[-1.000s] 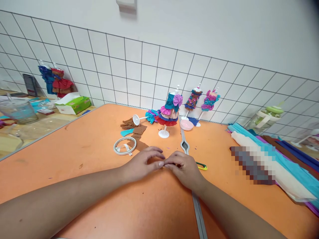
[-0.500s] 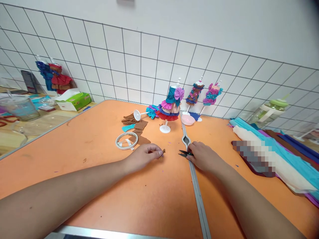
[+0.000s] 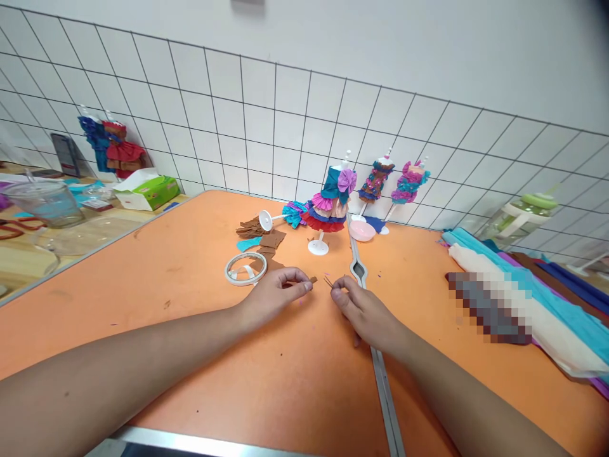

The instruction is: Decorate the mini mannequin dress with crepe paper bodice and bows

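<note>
My left hand (image 3: 280,292) pinches a small folded piece of brown crepe paper (image 3: 313,279) between thumb and fingertips, above the orange table (image 3: 247,381). Facing it, my right hand (image 3: 364,311) has its thumb and forefinger pressed together. A thin, two-pronged brownish thing (image 3: 328,281) sticks out of them towards the paper, a small gap away. Whether these are scissor blades seen edge-on or strips of paper, I cannot tell. The black scissors' body does not show clearly. Just behind my left hand lie a roll of white tape (image 3: 228,270) and brown paper pieces (image 3: 273,239).
A small dress form in ruffled paper (image 3: 328,203) stands behind my hands; another lies on its side (image 3: 295,214). A pink bowl (image 3: 362,231) sits near the wall. Rolls of coloured crepe paper (image 3: 561,317) lie at right. A grey metal seam (image 3: 383,387) crosses the table.
My right hand has lifted off the metal seam and moved left, close to the left hand. The black scissor blades it showed before are not plainly visible now. My left hand keeps its pinch.
</note>
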Available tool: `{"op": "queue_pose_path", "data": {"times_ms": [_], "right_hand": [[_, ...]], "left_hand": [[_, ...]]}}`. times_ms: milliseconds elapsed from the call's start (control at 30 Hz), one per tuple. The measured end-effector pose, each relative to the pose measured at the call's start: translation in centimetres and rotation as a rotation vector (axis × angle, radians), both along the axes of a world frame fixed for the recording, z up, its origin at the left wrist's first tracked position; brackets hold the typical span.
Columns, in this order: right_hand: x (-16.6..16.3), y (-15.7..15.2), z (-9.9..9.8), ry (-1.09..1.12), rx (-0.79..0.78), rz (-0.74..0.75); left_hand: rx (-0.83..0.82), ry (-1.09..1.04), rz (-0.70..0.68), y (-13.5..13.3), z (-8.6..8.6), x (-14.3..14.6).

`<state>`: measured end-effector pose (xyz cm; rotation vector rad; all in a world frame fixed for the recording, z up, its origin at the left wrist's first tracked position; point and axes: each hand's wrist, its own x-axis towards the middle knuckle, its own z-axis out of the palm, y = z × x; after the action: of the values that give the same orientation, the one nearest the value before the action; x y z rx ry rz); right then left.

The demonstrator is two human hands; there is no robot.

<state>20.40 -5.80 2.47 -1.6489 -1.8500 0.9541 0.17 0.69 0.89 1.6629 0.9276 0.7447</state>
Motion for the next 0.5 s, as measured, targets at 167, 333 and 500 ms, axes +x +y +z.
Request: {"op": "queue_pose_path", "data": {"times_ms": [167, 333, 500], "right_hand": [[-0.39, -0.20, -0.55, 0.070, -0.059, 0.086], [-0.56, -0.29, -0.36, 0.000, 0.027, 0.155], [-0.64, -0.43, -0.22, -0.019, -0.016, 0.190]], "left_hand": [[0.005, -0.034, -0.029, 0.06, -0.30, -0.01], [0.019, -0.038, -0.041, -0.03, -0.33, 0.14], [0.076, -0.021, -0.061, -0.22, -0.17, 0.12]]}}
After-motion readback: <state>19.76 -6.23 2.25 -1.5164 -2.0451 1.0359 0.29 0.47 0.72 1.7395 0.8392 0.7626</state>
